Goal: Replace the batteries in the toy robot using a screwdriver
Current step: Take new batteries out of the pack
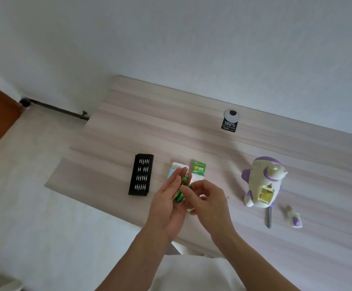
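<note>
Several green batteries [181, 189] lie in the palm of my left hand [166, 202], whose fingers are almost straight. My right hand [207, 203] pinches one of them with thumb and fingers. The white and purple toy robot [262, 181] lies on its front at the right of the table, its battery compartment [265, 194] uncovered. A grey screwdriver [268, 217] lies just in front of the toy. The removed compartment cover [295, 218] rests to the screwdriver's right. A green battery pack card [199, 168] lies beyond my hands.
A black tray of screwdriver bits [141, 174] sits left of my hands. A white card [176, 168] lies behind my left hand. The light wooden table [170, 127] has a cable grommet with a black sticker [230, 120] at the back. The wall runs close behind.
</note>
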The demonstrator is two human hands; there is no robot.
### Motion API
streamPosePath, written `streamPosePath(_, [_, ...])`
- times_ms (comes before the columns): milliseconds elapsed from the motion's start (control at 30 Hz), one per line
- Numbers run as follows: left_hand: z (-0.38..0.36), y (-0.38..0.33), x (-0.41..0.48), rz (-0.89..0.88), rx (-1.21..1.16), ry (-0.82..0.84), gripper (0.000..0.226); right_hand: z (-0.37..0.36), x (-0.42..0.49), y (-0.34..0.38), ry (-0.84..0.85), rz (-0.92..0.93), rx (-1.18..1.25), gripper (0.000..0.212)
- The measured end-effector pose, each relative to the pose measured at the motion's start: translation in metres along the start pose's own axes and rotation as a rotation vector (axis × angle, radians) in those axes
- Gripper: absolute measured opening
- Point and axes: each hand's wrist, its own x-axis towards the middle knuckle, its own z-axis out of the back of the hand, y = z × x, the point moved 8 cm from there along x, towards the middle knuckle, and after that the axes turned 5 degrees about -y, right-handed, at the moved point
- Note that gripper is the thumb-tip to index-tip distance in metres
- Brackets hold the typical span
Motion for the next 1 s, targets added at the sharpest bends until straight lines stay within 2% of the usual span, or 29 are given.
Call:
streamPosePath(100, [0.006, -0.030, 0.012, 0.012, -0.016, -0.002, 0.038, -0.032, 0.004, 0.009, -0.022, -0.065, 0.116, 0.012])
streamPosePath(300, [0.025, -0.084, 0.053, 0.055, 0.019, -0.036, 0.024, -0.097, 0.019, 0.026, -0.117, -0.140, 0.240, 0.010])
streamPosePath(433, [0.025, -0.108, 0.071, 0.068, 0.066, -0.024, 0.022, -0.126, 0.023, 0.021, -0.185, -0.284, 0.443, 0.017])
streamPosePath(567, [0.027, -0.118, 0.077, 0.041, 0.160, -0.021, 0.024, -0.151, 0.022, 0.022, -0.179, -0.424, 0.644, 0.020])
streamPosePath(767, [0.025, -0.116, 0.082, 0.076, 0.169, 0.018, 0.031, -0.152, 0.027, 0.026, -0.159, -0.456, 0.665, 0.017])
streamPosePath(1000, [0.022, -0.112, 0.102, 0.251, -0.009, 0.008, 0.021, -0.142, 0.040, 0.021, -0.171, -0.403, 0.659, 0.017])
